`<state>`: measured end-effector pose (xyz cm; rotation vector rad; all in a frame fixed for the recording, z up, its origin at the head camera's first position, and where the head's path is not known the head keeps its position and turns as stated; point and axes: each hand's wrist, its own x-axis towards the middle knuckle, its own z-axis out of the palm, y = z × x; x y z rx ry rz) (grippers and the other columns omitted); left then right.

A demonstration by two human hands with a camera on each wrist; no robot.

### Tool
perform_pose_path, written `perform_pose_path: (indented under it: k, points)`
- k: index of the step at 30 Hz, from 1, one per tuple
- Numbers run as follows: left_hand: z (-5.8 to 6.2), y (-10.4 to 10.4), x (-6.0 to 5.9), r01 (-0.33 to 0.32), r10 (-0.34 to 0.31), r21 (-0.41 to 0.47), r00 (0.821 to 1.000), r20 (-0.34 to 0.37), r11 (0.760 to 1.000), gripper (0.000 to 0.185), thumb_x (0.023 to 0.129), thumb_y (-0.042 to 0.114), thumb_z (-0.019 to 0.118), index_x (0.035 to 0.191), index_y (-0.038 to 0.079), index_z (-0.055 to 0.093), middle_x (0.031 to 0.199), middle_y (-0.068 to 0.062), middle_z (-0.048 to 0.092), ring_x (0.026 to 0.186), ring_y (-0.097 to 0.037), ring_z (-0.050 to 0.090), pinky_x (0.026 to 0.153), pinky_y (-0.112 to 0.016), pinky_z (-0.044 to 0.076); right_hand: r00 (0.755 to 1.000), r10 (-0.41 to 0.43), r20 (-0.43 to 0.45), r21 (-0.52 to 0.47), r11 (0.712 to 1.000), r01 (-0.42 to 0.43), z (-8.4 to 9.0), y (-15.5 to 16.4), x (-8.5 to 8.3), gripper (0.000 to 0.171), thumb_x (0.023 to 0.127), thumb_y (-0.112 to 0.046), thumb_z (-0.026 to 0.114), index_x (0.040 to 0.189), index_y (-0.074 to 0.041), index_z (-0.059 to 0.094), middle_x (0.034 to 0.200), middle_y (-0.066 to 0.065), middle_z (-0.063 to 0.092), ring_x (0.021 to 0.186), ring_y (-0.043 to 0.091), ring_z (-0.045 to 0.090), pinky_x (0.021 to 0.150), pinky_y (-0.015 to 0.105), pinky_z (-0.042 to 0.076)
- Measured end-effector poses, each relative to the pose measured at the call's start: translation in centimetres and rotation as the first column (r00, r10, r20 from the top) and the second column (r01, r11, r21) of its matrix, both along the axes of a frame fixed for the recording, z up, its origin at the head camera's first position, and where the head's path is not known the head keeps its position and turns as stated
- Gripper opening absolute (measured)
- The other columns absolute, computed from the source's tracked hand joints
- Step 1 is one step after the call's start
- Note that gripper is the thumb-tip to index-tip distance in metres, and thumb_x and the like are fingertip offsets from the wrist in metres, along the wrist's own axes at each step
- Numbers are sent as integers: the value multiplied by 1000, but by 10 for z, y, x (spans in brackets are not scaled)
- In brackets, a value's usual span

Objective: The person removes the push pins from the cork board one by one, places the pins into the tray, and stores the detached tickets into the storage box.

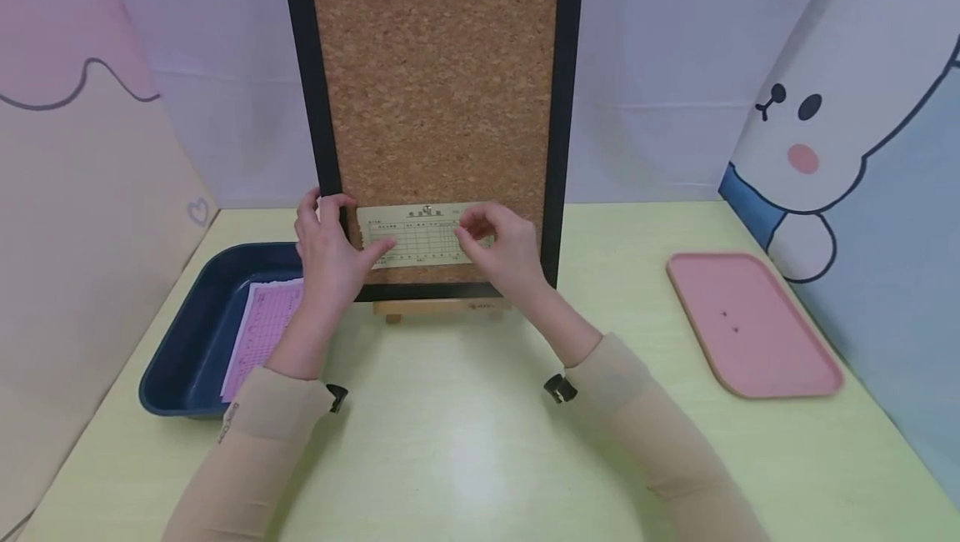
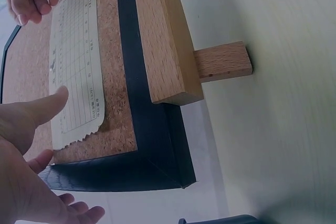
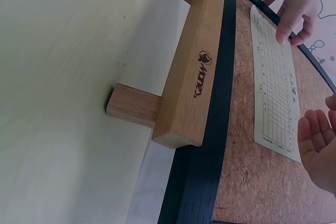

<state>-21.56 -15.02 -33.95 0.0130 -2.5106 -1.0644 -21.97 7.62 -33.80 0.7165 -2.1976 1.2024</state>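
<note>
The paper slip [image 1: 420, 235] lies flat against the lower part of the cork board [image 1: 435, 92], a pin [image 1: 427, 209] showing at its top edge. My left hand [image 1: 330, 250] rests with straight, relaxed fingers on the slip's left end and the frame; my right hand [image 1: 498, 246] hovers at the right end, its fingers loosely bent, and I cannot tell whether they pinch anything. I judge the slip thin, light and limp (its torn, wavy edge looks easy to rip), so it is best held by pressing flat near the ends, not tugging. The board leans in a wooden stand [image 1: 438, 307] on the surface [image 1: 465, 442].
</note>
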Motion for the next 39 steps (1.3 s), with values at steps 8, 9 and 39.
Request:
perform_pose_path:
  k: [8, 9, 39]
  points:
    - [1, -2, -1, -3, 3, -8, 1000, 8, 1000, 62, 75, 19, 81, 120, 7, 41, 150, -18, 12, 137, -38, 15, 105, -61, 15, 1000, -1, -3, 78, 997, 2, -5, -13, -12, 8, 88, -8, 64, 94, -4, 64, 87, 5, 66, 76, 11, 60, 68, 18, 50]
    - [1, -2, -1, 0, 1, -9, 1000, 11, 1000, 62, 75, 19, 81, 120, 7, 41, 150, -18, 12, 137, -38, 15, 105, -61, 15, 1000, -4, -10, 89, 996, 5, -6, -14, -13, 7, 88, -8, 64, 94, -4, 64, 86, 5, 66, 75, 11, 60, 68, 17, 50]
    - [4, -2, -2, 22, -22, -2, 998, 64, 1000, 37, 85, 21, 71, 109, -2, 55, 149, -21, 17, 136, -37, 16, 107, -57, 20, 956, -266, -123, 293, 911, 292, 2, -33, -22, 10, 88, -22, 64, 91, -14, 67, 78, -4, 66, 59, 6, 55, 47, 22, 38]
